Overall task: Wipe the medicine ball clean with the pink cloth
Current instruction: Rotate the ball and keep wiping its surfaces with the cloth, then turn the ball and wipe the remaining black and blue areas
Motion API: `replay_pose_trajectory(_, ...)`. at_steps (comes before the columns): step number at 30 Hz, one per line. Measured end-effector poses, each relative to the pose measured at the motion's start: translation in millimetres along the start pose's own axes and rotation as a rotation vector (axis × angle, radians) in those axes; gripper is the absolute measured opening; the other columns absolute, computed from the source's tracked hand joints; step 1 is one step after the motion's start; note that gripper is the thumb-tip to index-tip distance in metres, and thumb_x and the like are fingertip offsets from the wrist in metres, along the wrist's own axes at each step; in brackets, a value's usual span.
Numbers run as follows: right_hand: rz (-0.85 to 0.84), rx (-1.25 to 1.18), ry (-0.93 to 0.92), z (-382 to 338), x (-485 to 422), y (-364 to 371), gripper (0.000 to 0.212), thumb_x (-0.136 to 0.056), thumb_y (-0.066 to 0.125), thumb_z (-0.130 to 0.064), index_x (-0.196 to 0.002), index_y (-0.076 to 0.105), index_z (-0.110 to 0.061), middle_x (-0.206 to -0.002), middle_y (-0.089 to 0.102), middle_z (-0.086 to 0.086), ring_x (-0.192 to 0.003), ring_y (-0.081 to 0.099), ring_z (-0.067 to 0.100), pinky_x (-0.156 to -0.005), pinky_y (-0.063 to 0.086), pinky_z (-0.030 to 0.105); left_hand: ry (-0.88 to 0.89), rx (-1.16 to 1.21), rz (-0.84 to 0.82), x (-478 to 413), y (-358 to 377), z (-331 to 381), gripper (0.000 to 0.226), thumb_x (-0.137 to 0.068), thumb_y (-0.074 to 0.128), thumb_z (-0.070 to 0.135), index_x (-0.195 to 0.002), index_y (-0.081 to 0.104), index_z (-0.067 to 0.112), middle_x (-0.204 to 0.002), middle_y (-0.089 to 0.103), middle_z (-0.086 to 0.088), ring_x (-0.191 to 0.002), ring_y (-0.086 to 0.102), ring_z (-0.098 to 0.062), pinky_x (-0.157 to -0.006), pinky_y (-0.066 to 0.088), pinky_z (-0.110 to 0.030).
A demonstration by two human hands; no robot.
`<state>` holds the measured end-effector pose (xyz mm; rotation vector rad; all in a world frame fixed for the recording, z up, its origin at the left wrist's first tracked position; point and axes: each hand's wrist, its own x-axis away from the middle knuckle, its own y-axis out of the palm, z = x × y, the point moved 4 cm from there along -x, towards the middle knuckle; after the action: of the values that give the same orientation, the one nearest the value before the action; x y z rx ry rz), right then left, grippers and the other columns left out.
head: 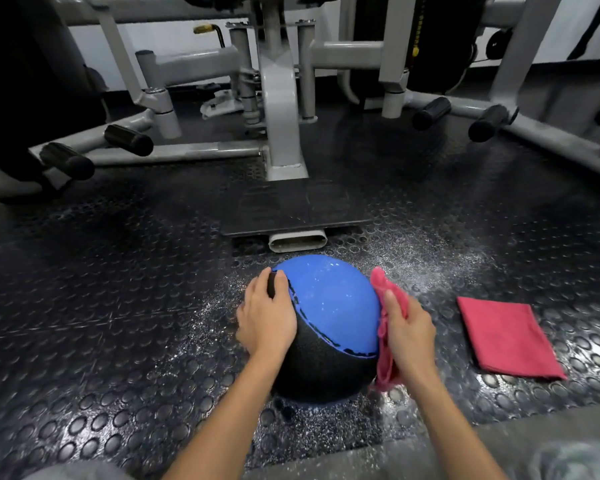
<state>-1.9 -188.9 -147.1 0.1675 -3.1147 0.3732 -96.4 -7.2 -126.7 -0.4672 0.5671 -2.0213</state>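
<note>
Pink cloth [387,327] bunched against the right flank of the ball [333,306], between it and the right grip [411,332]. That grip holds the cloth, thumb laid over the fold, fingers following the curve. Left grip [265,320] lies flat and relaxed on the opposite flank, fingers across the black-blue seam, holding nothing, likely bracing. Ball sits on the studded rubber floor [118,306], just in front of a machine [281,116]. Pale specks [321,282] show on the blue top. Spare cloth [506,337] lies folded on the floor, right of the ball, apart from it.

Step, by my reading: wiping in progress, side panel. Next move calls for a sweep up over the speckled top, left grip keeping the ball from rolling.
</note>
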Motion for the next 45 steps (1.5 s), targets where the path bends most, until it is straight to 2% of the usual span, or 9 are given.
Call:
replay_pose_trajectory(6, -0.161, 0.377, -0.941, -44.5, 63.7, 31.3, 0.032, -0.087, 0.048, -0.025, -0.112, 0.066, -0.016, -0.117, 0.062, -0.005, -0.103, 0.052, 0.015, -0.094, 0.039, 0.026, 0.012, -0.011, -0.029, -2.4, 2.8, 0.6, 0.045, -0.095, 0.031, 0.051, -0.137, 0.041, 0.038, -0.149, 0.035, 0.010, -0.134, 0.034, -0.026, -0.111, 0.025, -0.044)
replay_pose_trajectory(8, -0.136, 0.338, -0.891, -37.4, 45.2, 22.3, 0.031, -0.086, 0.048, -0.016, -0.110, 0.067, -0.011, -0.113, 0.062, 0.000, -0.100, 0.052, 0.014, -0.094, 0.037, 0.022, 0.028, -0.001, -0.040, -2.3, 1.3, -1.6, 0.045, -0.096, 0.030, 0.051, -0.138, 0.040, 0.038, -0.149, 0.035, 0.011, -0.135, 0.034, -0.024, -0.111, 0.025, -0.044)
replay_pose_trajectory(12, 0.009, 0.241, -0.120, -1.4, -4.5, -12.8, 0.018, -0.091, 0.052, -0.007, -0.096, 0.068, -0.012, -0.091, 0.065, 0.006, -0.080, 0.057, 0.017, -0.083, 0.046, 0.031, 0.000, 0.050, -0.006, 0.3, -0.5, -4.4, 0.044, -0.096, 0.029, 0.052, -0.136, 0.042, 0.040, -0.147, 0.037, 0.013, -0.134, 0.035, -0.022, -0.109, 0.027, -0.046)
replay_pose_trajectory(14, -0.015, 0.257, 0.057, 6.7, -1.3, -19.2, 0.018, -0.091, 0.050, -0.008, -0.088, 0.067, -0.012, -0.081, 0.065, 0.004, -0.071, 0.054, 0.017, -0.075, 0.047, 0.032, -0.015, 0.067, 0.008, 1.4, -2.4, -5.4, 0.043, -0.096, 0.029, 0.051, -0.136, 0.043, 0.040, -0.146, 0.039, 0.013, -0.132, 0.037, -0.022, -0.109, 0.028, -0.044)
replay_pose_trajectory(19, 0.195, 0.013, -0.513, -73.0, 23.5, -7.4, 0.021, -0.090, 0.055, -0.018, -0.108, 0.065, -0.015, -0.104, 0.062, -0.002, -0.095, 0.055, 0.011, -0.086, 0.041, 0.022, 0.023, 0.057, 0.011, 5.1, -1.4, -4.5, 0.043, -0.097, 0.029, 0.049, -0.137, 0.042, 0.039, -0.147, 0.038, 0.013, -0.134, 0.035, -0.020, -0.110, 0.026, -0.044)
replay_pose_trajectory(24, -0.083, 0.633, -0.809, -96.5, 12.1, 60.7, 0.036, -0.079, 0.045, -0.041, -0.106, 0.067, -0.030, -0.111, 0.063, -0.007, -0.095, 0.056, 0.026, -0.078, 0.047, 0.041, 0.044, 0.041, 0.025, 0.4, 1.8, -7.1, 0.042, -0.097, 0.032, 0.047, -0.136, 0.044, 0.038, -0.146, 0.039, 0.013, -0.134, 0.036, -0.023, -0.109, 0.027, -0.043)
replay_pose_trajectory(33, -0.081, 0.573, -0.927, -58.0, 69.9, 35.0, 0.033, -0.072, 0.048, -0.020, -0.096, 0.069, -0.027, -0.102, 0.065, -0.009, -0.087, 0.046, 0.019, -0.068, 0.047, 0.037, 0.123, 0.091, -0.030, -8.0, 0.2, -7.8, 0.037, -0.097, 0.037, 0.044, -0.131, 0.050, 0.038, -0.143, 0.044, 0.013, -0.129, 0.041, -0.022, -0.107, 0.030, -0.039)
replay_pose_trajectory(41, -0.309, 0.894, -0.431, -105.6, -48.1, 91.2, 0.027, -0.085, 0.051, -0.020, -0.106, 0.067, -0.027, -0.106, 0.065, 0.010, -0.103, 0.055, 0.034, -0.083, 0.042, 0.038, 0.062, 0.064, -0.028, -0.4, -0.8, -6.7, 0.040, -0.097, 0.033, 0.046, -0.133, 0.047, 0.040, -0.146, 0.039, 0.017, -0.134, 0.035, -0.021, -0.110, 0.026, -0.045)
replay_pose_trajectory(45, -0.135, 0.796, -0.804, -96.5, 17.8, 65.7, 0.025, -0.076, 0.049, -0.018, -0.093, 0.067, -0.024, -0.088, 0.065, -0.001, -0.077, 0.055, 0.030, -0.064, 0.043, 0.038, 0.029, 0.148, -0.031, -8.9, -6.3, -9.2, 0.036, -0.096, 0.038, 0.043, -0.128, 0.054, 0.039, -0.139, 0.048, 0.015, -0.128, 0.044, -0.019, -0.106, 0.032, -0.037)
